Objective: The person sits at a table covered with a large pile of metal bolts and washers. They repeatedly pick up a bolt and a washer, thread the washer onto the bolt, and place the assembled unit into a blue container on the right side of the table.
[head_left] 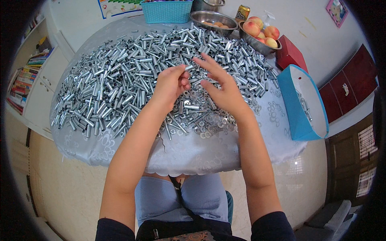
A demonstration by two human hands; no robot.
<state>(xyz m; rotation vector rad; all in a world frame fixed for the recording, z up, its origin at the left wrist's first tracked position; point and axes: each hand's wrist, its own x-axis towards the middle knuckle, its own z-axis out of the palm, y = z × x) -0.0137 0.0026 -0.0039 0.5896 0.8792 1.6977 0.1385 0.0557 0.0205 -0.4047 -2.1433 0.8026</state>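
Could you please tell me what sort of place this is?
Probably someone's home: round reddish fruit in a shiny metal bowl, a silvery patterned tablecloth, and colourful books in a white cabinet suggest this.

The left hand [169,83] partly hides a metal tube [189,68] in its grip; beyond it, the top edge cuts off a blue basket [167,13].
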